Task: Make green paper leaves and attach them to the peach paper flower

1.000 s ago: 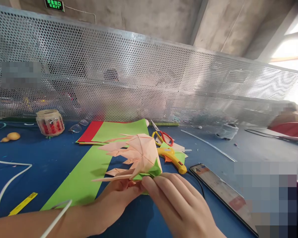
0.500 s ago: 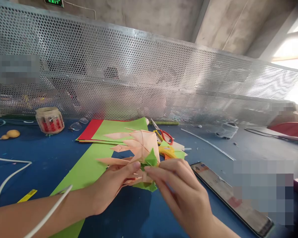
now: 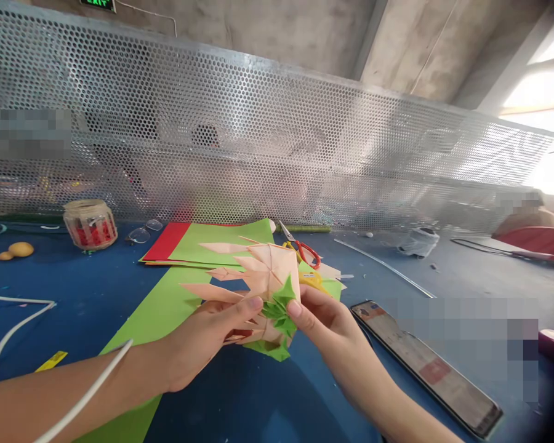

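A folded paper flower point(image 3: 263, 275) with pale pink pointed petals and a green star-shaped base point(image 3: 279, 307) is held up over the blue table point(image 3: 96, 295). My left hand point(image 3: 207, 341) grips it from the left, thumb pressed on the petals. My right hand point(image 3: 325, 326) pinches the green base from the right, fingers closed on the paper. A white cable point(image 3: 80, 400) crosses my left forearm.
Green paper sheets point(image 3: 166, 307) and a red sheet point(image 3: 168, 241) lie under the flower. Red-handled scissors point(image 3: 305, 249) and a yellow tool sit behind it. A phone point(image 3: 425, 366) lies at the right. A jar point(image 3: 90, 224), glasses point(image 3: 143, 232) and a perforated metal screen point(image 3: 277, 154) stand behind.
Both hands lifted the flower off the table and turned it, so the green base now faces me. My right hand shifted from lying over the base to pinching it.
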{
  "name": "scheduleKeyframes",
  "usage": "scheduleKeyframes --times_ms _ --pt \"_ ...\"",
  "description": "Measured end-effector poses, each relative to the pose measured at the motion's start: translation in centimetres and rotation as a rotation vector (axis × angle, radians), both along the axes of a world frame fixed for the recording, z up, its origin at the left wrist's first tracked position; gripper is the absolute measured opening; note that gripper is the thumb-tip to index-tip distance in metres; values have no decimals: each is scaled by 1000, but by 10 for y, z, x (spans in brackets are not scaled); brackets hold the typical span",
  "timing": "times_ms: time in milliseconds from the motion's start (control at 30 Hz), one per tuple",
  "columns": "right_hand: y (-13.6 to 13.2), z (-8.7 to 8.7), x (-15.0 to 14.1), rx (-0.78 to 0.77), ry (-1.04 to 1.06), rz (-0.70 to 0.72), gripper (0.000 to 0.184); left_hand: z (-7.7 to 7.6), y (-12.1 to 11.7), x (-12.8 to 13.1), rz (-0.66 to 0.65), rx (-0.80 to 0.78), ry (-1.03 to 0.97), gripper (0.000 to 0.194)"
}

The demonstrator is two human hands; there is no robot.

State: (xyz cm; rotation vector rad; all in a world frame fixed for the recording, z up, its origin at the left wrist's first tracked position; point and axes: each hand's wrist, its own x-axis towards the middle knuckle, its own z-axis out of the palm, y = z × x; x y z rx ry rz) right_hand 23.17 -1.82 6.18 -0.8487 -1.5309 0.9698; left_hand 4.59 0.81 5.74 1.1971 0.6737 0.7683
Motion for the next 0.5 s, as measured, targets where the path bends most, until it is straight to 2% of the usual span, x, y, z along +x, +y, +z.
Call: scheduleKeyframes --times_ms 167,300,500 --pt "2 -7 0 -83 108 32 28 -3 1 1 -20 54 -36 24" --pt "0 -12 -3 -121 165 27 29 -7 2 2 -33 47 -48 37" --pt "-6 -12 -9 -206 255 14 33 -7 3 3 -49 36 -64 34"
